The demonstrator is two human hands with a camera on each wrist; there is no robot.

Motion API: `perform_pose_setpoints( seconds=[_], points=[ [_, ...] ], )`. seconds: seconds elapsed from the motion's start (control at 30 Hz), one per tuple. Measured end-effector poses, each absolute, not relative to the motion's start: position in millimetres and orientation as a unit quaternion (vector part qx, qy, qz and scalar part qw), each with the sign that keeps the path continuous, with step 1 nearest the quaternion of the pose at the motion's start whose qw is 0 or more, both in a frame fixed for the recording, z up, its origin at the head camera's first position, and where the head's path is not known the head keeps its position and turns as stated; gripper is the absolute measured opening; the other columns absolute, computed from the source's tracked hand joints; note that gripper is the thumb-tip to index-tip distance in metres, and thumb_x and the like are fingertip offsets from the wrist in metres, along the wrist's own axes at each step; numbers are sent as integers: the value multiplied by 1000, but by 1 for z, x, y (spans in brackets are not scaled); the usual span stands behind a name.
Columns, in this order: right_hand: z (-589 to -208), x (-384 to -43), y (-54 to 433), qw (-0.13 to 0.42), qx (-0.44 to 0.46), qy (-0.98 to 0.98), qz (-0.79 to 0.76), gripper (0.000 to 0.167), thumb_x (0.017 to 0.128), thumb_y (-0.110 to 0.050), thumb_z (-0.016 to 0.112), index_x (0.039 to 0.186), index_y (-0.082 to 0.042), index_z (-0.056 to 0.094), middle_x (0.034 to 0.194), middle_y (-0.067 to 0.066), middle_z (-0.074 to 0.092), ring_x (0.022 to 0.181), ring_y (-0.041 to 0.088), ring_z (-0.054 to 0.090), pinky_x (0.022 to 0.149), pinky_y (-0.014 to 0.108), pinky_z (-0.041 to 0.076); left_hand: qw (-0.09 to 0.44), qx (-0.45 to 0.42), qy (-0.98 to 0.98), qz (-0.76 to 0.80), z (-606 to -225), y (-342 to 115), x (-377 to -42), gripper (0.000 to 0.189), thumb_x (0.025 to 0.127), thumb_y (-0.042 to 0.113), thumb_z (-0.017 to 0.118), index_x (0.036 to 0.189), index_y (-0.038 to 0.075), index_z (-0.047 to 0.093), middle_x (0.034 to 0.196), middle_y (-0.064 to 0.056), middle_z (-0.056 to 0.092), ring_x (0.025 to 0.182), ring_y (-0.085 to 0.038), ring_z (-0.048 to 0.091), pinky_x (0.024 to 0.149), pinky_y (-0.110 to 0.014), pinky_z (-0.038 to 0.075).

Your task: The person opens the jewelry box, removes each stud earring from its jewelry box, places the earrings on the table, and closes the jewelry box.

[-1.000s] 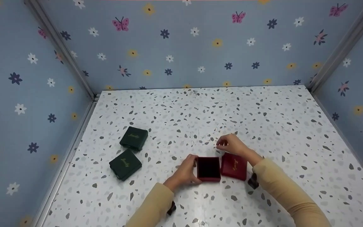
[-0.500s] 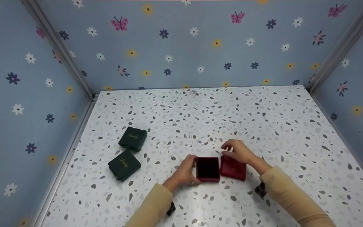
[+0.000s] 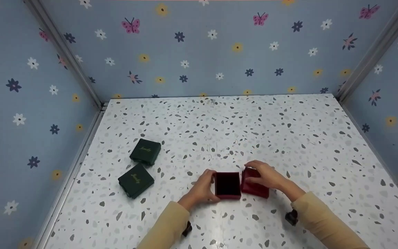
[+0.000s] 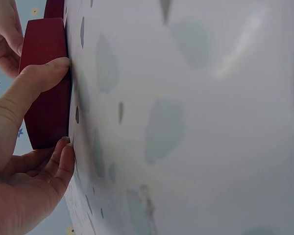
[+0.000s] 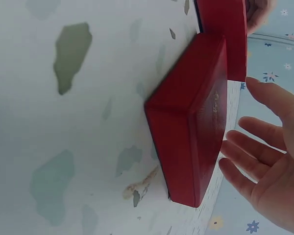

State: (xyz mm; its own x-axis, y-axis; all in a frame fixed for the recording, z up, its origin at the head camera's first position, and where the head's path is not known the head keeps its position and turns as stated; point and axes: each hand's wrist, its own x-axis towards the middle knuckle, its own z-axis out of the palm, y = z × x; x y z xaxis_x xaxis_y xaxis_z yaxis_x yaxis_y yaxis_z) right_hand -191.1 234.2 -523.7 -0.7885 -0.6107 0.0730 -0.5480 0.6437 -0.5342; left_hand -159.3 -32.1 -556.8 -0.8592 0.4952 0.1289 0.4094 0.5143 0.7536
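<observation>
In the head view, an uncovered red jewelry box (image 3: 227, 185) with a dark inside sits on the speckled table. My left hand (image 3: 201, 188) holds it from the left side; in the left wrist view the thumb lies along the red wall (image 4: 46, 110) and the fingers bend at its end. Close against the box's right lies its red lid (image 3: 254, 188), top up. Over that lid is my right hand (image 3: 266, 175), partly covering it. The right wrist view shows the right hand's fingers (image 5: 255, 147) spread loosely along the far side of the lid (image 5: 186, 117); contact is unclear.
Two closed dark green jewelry boxes (image 3: 145, 151) with gold lettering lie to the left on the speckled table (image 3: 199, 121), one nearer than the other. Blue flowered panels (image 3: 199, 45) enclose the table at the back and both sides.
My right hand has come back from beyond the red lid, moving right and nearer, until it is over the lid. The left hand and the box have stayed in place.
</observation>
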Motion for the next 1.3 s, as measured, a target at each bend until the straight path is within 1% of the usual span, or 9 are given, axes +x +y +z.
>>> perform_pose_setpoints(
  seconds=[0.07, 0.2, 0.37, 0.53, 0.73, 0.87, 0.97, 1.17, 1.3],
  points=[
    [-524, -187, 235, 60, -314, 912, -258, 53, 79, -25, 66, 120, 4, 49, 118, 18, 51, 110, 34, 45, 92, 45, 36, 52, 259, 869, 419, -557, -32, -159, 78, 46, 12, 84, 112, 0, 44, 92, -8, 45, 80, -19, 46, 67, -23, 40],
    [-525, -181, 236, 65, -308, 919, -237, 61, 79, -32, 65, 125, 3, 46, 125, 21, 45, 115, 37, 40, 94, 46, 33, 53, 260, 870, 416, -558, -31, -160, 79, 46, 12, 84, 112, -1, 43, 92, -7, 45, 82, -21, 47, 69, -23, 41],
    [-530, -176, 238, 68, -311, 917, -240, 67, 77, -36, 66, 128, 2, 43, 128, 21, 41, 115, 36, 40, 94, 45, 33, 54, 260, 870, 416, -556, -31, -160, 79, 46, 11, 84, 112, -2, 43, 92, -7, 45, 82, -22, 47, 70, -23, 41],
    [-536, -175, 239, 70, -311, 915, -248, 74, 73, -40, 69, 129, 0, 42, 131, 19, 39, 116, 36, 39, 93, 46, 34, 53, 260, 871, 413, -556, -31, -160, 79, 46, 12, 84, 112, -1, 43, 91, -7, 44, 81, -20, 47, 69, -23, 41],
    [-539, -172, 239, 68, -310, 915, -248, 84, 65, -40, 74, 131, -1, 40, 133, 19, 36, 117, 37, 36, 92, 49, 32, 62, 258, 874, 407, -556, -31, -161, 81, 47, 14, 85, 113, -2, 42, 93, -8, 44, 81, -19, 46, 69, -24, 41],
    [-540, -172, 238, 66, -305, 917, -247, 86, 64, -40, 76, 131, -1, 40, 133, 18, 36, 118, 37, 36, 93, 48, 32, 74, 251, 876, 404, -556, -31, -161, 82, 48, 15, 86, 115, -2, 41, 95, -6, 43, 82, -19, 46, 70, -24, 41],
    [-540, -172, 238, 64, -305, 918, -245, 84, 65, -39, 76, 131, -1, 40, 133, 18, 36, 117, 36, 36, 93, 48, 32, 75, 247, 878, 404, -556, -31, -162, 82, 48, 15, 86, 114, -1, 41, 95, -6, 44, 83, -19, 46, 70, -23, 41],
    [-541, -172, 238, 60, -314, 916, -242, 81, 65, -35, 76, 130, 0, 42, 131, 18, 38, 117, 35, 36, 93, 48, 32, 70, 249, 877, 404, -557, -32, -161, 80, 47, 15, 86, 113, 1, 42, 93, -6, 44, 81, -17, 46, 68, -23, 41],
    [-540, -172, 238, 52, -319, 914, -244, 82, 64, -35, 77, 129, 1, 43, 131, 18, 38, 117, 35, 37, 92, 49, 33, 63, 255, 875, 407, -558, -32, -162, 82, 47, 15, 86, 114, -1, 41, 94, -6, 44, 81, -20, 47, 68, -23, 41]
  ],
)
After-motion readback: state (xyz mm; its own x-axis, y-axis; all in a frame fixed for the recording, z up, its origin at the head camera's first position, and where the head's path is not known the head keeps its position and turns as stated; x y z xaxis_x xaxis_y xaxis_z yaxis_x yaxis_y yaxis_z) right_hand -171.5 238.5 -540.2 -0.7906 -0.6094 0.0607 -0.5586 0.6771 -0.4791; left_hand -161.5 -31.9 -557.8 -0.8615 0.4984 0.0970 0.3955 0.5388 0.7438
